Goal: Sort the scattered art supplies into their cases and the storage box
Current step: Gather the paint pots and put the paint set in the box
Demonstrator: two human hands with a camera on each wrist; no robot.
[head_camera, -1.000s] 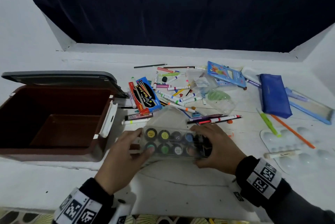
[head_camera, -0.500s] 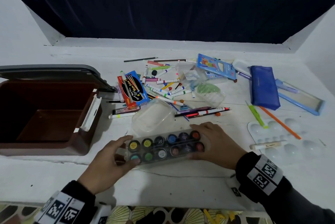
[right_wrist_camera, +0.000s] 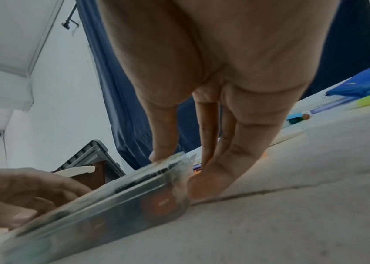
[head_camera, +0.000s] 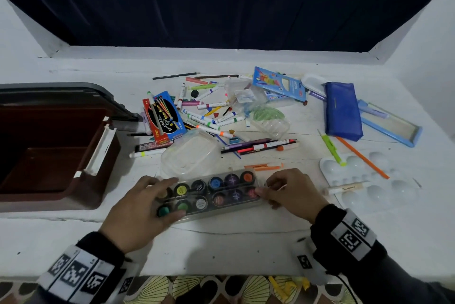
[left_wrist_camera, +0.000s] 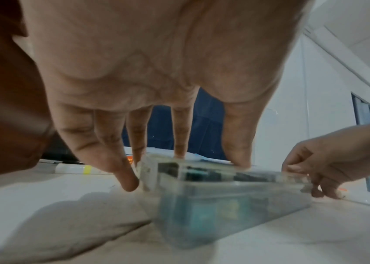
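Paint pots sit in two rows inside a clear paint case (head_camera: 209, 194), which lies flat near the front edge of the desk (head_camera: 234, 249), about in the middle. Its see-through lid is down over the pots.

The left hand (head_camera: 138, 212) is spread out over the left end of the case. Its fingers (left_wrist_camera: 238, 142) are straight and press down on the lid, and its little finger touches the desk just beside the case. The right hand (head_camera: 293, 193) pinches the right end: the thumb sits on top and the other fingers (right_wrist_camera: 213, 180) push against the end wall.

I think the hands are snapping the lid shut. I cannot tell if it has clicked yet.

The brown storage box (head_camera: 56, 156) stands open at the left edge of the desk, quite near the case. I think the case should go there next.

What could go wrong? If the lid is not shut all the way, it may pop open when the case is lifted, and the pots could fall out. The plastic looks smooth, so a pinch at one end only might slip. Loose markers (head_camera: 211, 116) lie behind the case, and a careless swing could knock them around.
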